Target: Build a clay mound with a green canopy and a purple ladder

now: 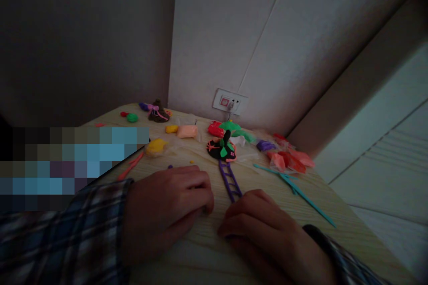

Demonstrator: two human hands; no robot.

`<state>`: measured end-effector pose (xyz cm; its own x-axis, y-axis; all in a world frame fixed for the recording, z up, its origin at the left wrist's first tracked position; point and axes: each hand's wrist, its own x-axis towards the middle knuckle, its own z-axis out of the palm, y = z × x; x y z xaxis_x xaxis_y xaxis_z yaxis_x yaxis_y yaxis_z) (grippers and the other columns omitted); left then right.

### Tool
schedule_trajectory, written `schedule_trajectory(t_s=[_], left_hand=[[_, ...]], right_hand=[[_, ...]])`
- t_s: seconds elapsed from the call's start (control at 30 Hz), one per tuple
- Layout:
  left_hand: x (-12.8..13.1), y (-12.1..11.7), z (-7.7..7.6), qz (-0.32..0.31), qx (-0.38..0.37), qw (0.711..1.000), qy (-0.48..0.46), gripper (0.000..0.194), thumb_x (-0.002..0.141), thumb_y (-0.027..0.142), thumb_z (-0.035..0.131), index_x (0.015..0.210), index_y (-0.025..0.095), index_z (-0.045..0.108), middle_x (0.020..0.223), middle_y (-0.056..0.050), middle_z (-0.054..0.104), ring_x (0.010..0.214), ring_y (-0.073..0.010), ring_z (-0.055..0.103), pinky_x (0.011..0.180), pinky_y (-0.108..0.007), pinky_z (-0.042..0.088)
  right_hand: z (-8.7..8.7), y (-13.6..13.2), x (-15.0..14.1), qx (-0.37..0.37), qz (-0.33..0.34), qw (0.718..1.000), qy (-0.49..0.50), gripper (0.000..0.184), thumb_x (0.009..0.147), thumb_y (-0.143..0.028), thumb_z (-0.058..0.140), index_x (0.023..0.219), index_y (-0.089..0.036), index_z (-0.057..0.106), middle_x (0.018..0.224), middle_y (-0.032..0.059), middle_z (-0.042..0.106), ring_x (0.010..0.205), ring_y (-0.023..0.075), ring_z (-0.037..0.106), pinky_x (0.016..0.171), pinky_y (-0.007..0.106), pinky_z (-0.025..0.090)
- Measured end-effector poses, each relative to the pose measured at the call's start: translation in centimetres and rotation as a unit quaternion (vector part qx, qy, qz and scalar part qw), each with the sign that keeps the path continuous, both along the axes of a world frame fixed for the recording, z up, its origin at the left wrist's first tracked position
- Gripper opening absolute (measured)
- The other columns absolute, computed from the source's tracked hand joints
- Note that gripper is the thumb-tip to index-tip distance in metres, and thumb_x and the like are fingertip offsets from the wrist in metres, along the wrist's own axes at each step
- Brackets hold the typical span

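My left hand (167, 207) rests on the wooden table (337, 231) with its fingers curled under, and what they hold, if anything, is hidden. My right hand (267, 231) lies beside it, fingers bent down, its knuckles touching the near end of a purple clay ladder (229, 179). The ladder runs away from me to a black clay figure (221, 148) with green leaves and pink trim.
Lumps of coloured clay lie across the far table: yellow (155, 146), peach (187, 131), red (216, 129), green (234, 128), purple (265, 145), orange-pink wrappers (289, 158). A teal modelling tool (296, 190) lies right, a red tool (131, 167) left. A brown clay figure (158, 112) stands at the back near a wall socket (230, 101).
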<state>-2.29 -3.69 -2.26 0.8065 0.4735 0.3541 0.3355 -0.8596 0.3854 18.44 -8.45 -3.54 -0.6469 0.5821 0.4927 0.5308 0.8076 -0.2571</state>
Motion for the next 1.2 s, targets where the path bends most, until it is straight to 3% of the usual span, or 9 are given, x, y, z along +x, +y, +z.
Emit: schedule_trajectory(t_s=[0.2,0.47,0.67,0.8,0.9,1.2], left_hand=[[-0.1,0.2,0.1,0.002,-0.002,1.000,0.003,0.022,0.082,0.007,0.038,0.080,0.018,0.057,0.087,-0.001,0.056,0.083,-0.0143,0.050,0.073,-0.023,0.037],[-0.1,0.3,0.1,0.021,0.025,0.999,0.015,0.016,0.084,0.012,0.043,0.081,0.018,0.058,0.082,0.000,0.056,0.077,-0.0130,0.051,0.067,-0.021,0.037],[-0.2,0.2,0.0,0.025,0.033,0.999,0.004,0.010,0.081,0.015,0.050,0.076,0.020,0.057,0.077,0.004,0.055,0.074,-0.0117,0.050,0.064,-0.019,0.035],[-0.2,0.2,-0.1,0.028,0.028,0.999,-0.014,0.016,0.081,0.010,0.046,0.080,0.021,0.058,0.086,0.003,0.056,0.079,-0.0120,0.052,0.068,-0.019,0.037],[-0.1,0.3,-0.2,0.028,0.030,0.999,-0.026,0.020,0.085,0.008,0.042,0.086,0.020,0.058,0.092,0.002,0.057,0.085,-0.0123,0.052,0.073,-0.020,0.038],[-0.1,0.2,0.4,0.018,0.020,0.999,-0.031,0.019,0.085,0.007,0.042,0.082,0.019,0.057,0.086,0.001,0.057,0.081,-0.0116,0.052,0.072,-0.020,0.038]], right_hand=[[-0.7,0.2,0.2,0.018,0.000,1.000,0.000,0.022,0.089,-0.015,0.035,0.086,-0.019,0.057,0.076,0.0033,0.060,0.071,0.0126,0.055,0.070,0.026,0.043],[0.3,-0.3,0.6,-0.031,-0.034,0.999,0.006,0.019,0.087,-0.014,0.038,0.091,-0.020,0.056,0.078,0.0019,0.062,0.074,0.0123,0.055,0.071,0.025,0.042],[-0.3,-0.1,0.1,0.020,-0.018,1.000,-0.002,0.021,0.090,-0.020,0.038,0.089,-0.020,0.059,0.077,0.0030,0.059,0.071,0.0124,0.054,0.068,0.025,0.042],[-1.0,0.0,-0.2,0.058,-0.053,0.996,0.041,0.026,0.093,-0.027,0.036,0.092,-0.023,0.062,0.078,0.0029,0.058,0.071,0.0128,0.052,0.059,0.023,0.041],[-0.8,0.1,-0.1,0.048,-0.027,0.997,0.049,0.031,0.095,-0.028,0.031,0.094,-0.021,0.061,0.082,0.0039,0.059,0.073,0.0126,0.053,0.062,0.023,0.042],[-0.1,0.1,-0.1,0.033,-0.014,0.997,0.063,0.040,0.095,-0.042,0.031,0.072,-0.018,0.054,0.065,0.0008,0.055,0.061,0.0117,0.048,0.059,0.025,0.035]])
